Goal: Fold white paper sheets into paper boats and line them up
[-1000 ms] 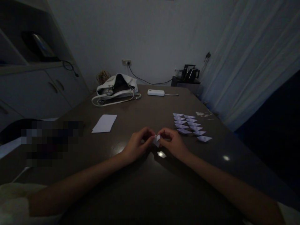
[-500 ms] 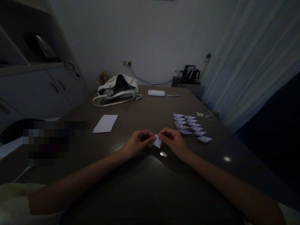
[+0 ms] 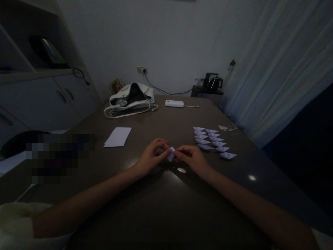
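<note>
A small folded piece of white paper (image 3: 171, 154) is held up just above the table, between my two hands. My left hand (image 3: 154, 155) pinches its left side with thumb and fingers. From the other side, my right hand (image 3: 193, 157) grips its right edge, thumb and fingertips closed on it. Fingers hide part of the paper. To the right of my right hand stand several folded paper boats (image 3: 217, 139) in two slanting rows. A stack of white paper sheets (image 3: 118, 136) lies to the left, beyond my left hand.
On the brown table (image 3: 166, 215), a white handbag (image 3: 131, 100) lies at the back left. Right of it rests a white power bank (image 3: 174, 103) with a short cable. A black kettle (image 3: 215, 83) stands beyond the table. Curtains (image 3: 255, 69) hang at right, cabinets (image 3: 39, 100) at left.
The folded paper has turned and shifted slightly left in my fingers. My left fingers have risen a little, and my right fingertips have moved lower along the paper's edge.
</note>
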### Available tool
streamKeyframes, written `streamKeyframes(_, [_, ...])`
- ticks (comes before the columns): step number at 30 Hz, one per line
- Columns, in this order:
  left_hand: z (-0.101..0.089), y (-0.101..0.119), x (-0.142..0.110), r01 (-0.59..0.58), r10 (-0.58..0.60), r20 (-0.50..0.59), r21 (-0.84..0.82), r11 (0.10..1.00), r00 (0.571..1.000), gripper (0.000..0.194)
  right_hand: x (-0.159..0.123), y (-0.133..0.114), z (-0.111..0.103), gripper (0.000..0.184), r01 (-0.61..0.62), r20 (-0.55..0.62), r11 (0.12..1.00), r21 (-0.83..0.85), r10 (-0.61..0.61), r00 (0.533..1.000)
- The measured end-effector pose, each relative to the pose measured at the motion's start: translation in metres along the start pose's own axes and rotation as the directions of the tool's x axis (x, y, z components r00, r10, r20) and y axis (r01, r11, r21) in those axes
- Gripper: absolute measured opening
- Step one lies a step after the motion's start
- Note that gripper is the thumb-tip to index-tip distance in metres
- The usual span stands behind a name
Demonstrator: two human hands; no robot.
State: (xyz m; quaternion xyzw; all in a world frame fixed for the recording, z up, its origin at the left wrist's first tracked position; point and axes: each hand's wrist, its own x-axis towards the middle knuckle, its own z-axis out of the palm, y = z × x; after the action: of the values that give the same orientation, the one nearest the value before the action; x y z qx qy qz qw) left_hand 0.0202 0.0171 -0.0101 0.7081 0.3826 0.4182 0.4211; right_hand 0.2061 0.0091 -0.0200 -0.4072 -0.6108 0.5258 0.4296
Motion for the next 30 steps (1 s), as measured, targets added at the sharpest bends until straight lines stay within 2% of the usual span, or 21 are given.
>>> streamKeyframes(4, [0.0016,-0.0009,0.0029,0.174,-0.16,0.085,-0.202,0.964,0.983,0.024,-0.0002,-0.0009,-0.0016,0.02,0.055,-0.056,0.996,-0.072,-0.059,0.997])
streamKeyframes(9, [0.0021,0.0047,0.0028,0.245,-0.23,0.084,-0.354,0.903,0.97,0.027,-0.0016,-0.0011,-0.0023,0.018,0.106,-0.093,0.977,-0.184,-0.124,0.988])
streamKeyframes(13, [0.0029,0.0075,0.0015,0.267,-0.259,0.072,-0.379,0.886,0.963,0.026,-0.0022,-0.0007,-0.0016,0.02,0.116,-0.108,0.971,-0.211,-0.141,0.984])
streamKeyframes(20, [0.0032,0.0066,0.0016,0.242,-0.247,0.039,-0.391,0.888,0.968,0.027,0.0003,0.0011,-0.0004,0.028,0.083,-0.144,0.99,-0.117,-0.099,0.985])
streamKeyframes(27, [0.0024,0.0053,0.0008,0.265,-0.257,0.075,-0.394,0.88,0.964,0.034,-0.0001,0.0,0.0003,0.026,0.152,-0.135,0.983,-0.107,-0.165,0.977])
streamKeyframes(30, [0.0019,0.0038,0.0017,0.312,-0.284,0.13,-0.376,0.872,0.95,0.036,-0.0008,0.0008,0.0003,0.024,0.163,-0.108,0.977,-0.136,-0.178,0.978])
